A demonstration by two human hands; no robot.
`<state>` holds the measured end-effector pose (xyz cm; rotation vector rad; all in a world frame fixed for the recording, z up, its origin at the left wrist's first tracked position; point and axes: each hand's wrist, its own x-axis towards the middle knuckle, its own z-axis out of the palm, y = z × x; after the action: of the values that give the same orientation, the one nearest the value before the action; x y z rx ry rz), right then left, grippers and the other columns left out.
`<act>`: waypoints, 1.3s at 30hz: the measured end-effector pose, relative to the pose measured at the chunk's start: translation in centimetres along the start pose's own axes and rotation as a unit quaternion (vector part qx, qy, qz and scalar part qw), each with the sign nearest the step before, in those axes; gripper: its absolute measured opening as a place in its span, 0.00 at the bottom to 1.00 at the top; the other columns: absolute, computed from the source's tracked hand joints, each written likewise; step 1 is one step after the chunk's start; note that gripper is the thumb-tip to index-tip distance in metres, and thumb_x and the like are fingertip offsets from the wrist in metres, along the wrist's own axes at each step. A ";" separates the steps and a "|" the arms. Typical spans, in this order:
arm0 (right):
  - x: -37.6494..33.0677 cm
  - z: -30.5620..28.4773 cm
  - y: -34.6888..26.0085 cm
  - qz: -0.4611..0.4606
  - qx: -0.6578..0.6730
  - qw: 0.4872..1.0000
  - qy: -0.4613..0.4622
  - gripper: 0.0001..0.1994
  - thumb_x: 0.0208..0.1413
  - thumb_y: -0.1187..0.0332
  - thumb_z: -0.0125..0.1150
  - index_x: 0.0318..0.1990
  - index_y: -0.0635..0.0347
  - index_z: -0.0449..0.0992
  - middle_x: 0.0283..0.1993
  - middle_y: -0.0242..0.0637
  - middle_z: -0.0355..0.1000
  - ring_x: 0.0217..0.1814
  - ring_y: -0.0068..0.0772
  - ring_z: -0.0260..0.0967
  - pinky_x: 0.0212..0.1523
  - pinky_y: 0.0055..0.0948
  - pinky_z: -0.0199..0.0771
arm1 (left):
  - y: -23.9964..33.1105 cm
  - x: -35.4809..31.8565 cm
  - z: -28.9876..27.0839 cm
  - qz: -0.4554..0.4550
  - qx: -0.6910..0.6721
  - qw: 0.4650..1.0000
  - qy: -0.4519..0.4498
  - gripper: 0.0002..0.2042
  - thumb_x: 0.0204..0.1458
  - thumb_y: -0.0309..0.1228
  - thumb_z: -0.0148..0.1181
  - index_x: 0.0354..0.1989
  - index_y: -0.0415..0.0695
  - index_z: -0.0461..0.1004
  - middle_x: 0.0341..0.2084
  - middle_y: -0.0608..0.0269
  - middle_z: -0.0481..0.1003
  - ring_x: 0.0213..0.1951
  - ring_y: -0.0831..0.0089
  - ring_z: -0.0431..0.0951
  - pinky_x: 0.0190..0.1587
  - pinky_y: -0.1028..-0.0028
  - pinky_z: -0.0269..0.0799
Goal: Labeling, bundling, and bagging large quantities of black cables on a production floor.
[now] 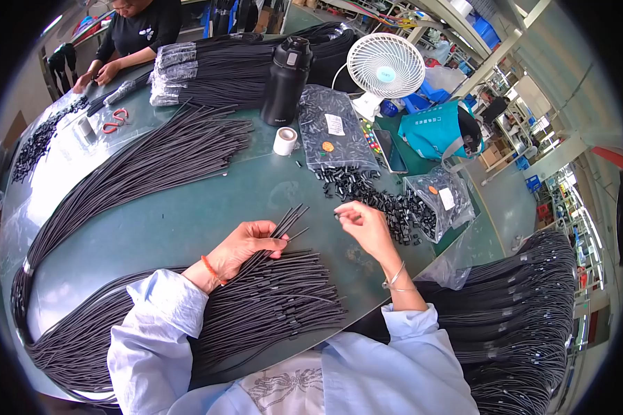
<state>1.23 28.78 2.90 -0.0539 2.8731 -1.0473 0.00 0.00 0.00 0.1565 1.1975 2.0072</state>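
My left hand is closed around a few thin black cables, their cut ends sticking out past the thumb toward the middle of the table. To its right, my right hand pinches a small black piece between thumb and fingertips, apart from the cable ends. The piece is too small to make out fully. Under my left wrist and forearm lies a thick bundle of black cables, several with small black sleeves near their ends. Just beyond my right hand spreads a heap of small black sleeves.
A second cable bundle curves along the left. Behind stand a white tape roll, a black bottle, a bag of small parts, a phone and a white fan. Another person works at the far left.
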 end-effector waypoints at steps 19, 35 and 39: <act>-1.5 2.7 -4.5 -0.004 0.475 0.875 -0.099 0.06 0.58 0.71 0.62 0.40 0.63 0.76 0.39 0.29 0.77 0.37 0.20 0.75 0.40 0.21 0.75 | 0.1 -0.2 0.0 0.011 0.041 0.999 0.006 0.07 0.52 0.23 0.64 0.39 0.38 0.77 0.27 0.69 0.75 0.29 0.82 0.74 0.36 0.83 0.71; -5.5 -0.9 0.6 -0.102 0.009 0.960 0.262 0.07 0.55 0.68 0.63 0.40 0.57 0.80 0.35 0.40 0.77 0.37 0.40 0.75 0.40 0.35 0.74 | 0.6 -0.9 0.9 -0.012 0.069 0.997 0.033 0.05 0.53 0.24 0.63 0.37 0.39 0.76 0.33 0.66 0.78 0.32 0.82 0.75 0.40 0.80 0.71; -7.1 -4.6 13.6 0.033 -0.082 0.922 0.378 0.12 0.63 0.64 0.54 0.48 0.58 0.77 0.45 0.43 0.77 0.47 0.43 0.75 0.49 0.38 0.73 | 0.3 0.2 0.9 0.010 0.084 0.996 0.024 0.03 0.54 0.25 0.62 0.34 0.40 0.76 0.31 0.66 0.78 0.30 0.82 0.74 0.37 0.80 0.70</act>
<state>7.85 42.61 -1.89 0.5562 3.5963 -0.9637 0.11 0.70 0.71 0.2042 1.4014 1.9351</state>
